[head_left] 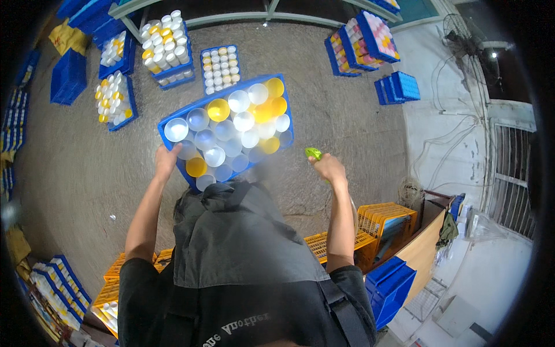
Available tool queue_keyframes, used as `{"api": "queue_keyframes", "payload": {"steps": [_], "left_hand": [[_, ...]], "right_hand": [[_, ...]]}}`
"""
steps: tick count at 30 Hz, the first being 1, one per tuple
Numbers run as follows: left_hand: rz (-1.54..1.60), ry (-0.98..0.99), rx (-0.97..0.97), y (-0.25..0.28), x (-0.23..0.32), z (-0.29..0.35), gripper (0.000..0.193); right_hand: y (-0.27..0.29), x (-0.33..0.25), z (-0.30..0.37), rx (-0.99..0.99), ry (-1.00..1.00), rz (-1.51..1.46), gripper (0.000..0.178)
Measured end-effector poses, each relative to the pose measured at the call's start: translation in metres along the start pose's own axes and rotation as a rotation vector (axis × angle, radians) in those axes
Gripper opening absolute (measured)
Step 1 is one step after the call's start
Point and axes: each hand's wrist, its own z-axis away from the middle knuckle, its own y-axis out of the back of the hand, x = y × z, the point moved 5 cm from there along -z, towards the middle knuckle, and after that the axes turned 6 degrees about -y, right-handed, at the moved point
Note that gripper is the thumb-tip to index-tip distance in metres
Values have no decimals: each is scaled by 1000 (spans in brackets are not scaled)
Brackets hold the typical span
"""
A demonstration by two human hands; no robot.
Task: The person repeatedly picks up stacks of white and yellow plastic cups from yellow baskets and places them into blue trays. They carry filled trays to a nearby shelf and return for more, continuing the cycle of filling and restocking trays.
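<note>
Just beyond the dark apron (243, 243), step in hand: what looks like spraying is being done, the green nozzle (313, 153) being pointed toward the blue crate (196, 103) of white and yellow cups (224, 129); whether the haze there is mist or a smeared lens cannot be told.
Next move: as a judgement, a steady hold is being called for at the crate, with an even sweep across the cups.
Left hand (166, 159): the crate's left edge is being gripped, the arm being stretched forward.
Right hand (329, 168): the nozzle is being clasped in curled fingers, well apart from the left hand.
Crate: between the hands, it is being held at a slant; any support beneath is being hidden.
Floor (358, 144) beyond: more cups are being held in a smaller crate (203, 65).
</note>
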Motion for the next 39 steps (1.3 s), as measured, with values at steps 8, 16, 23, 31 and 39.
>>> {"api": "queue_keyframes", "payload": {"steps": [8, 16, 23, 31, 39], "left_hand": [[85, -51, -36, 11, 2, -52, 30], [164, -43, -40, 1, 28, -104, 37], [115, -82, 72, -9, 99, -178, 32], [-65, -59, 86, -43, 187, -293, 49], [-144, -55, 141, -55, 237, -352, 77]], "right_hand": [[11, -68, 28, 84, -44, -1, 56], [30, -58, -8, 97, -192, 10, 58], [52, -97, -65, 9, 67, 36, 63], [134, -169, -77, -90, 205, 80, 58], [225, -204, -74, 213, 235, -51, 52]]}}
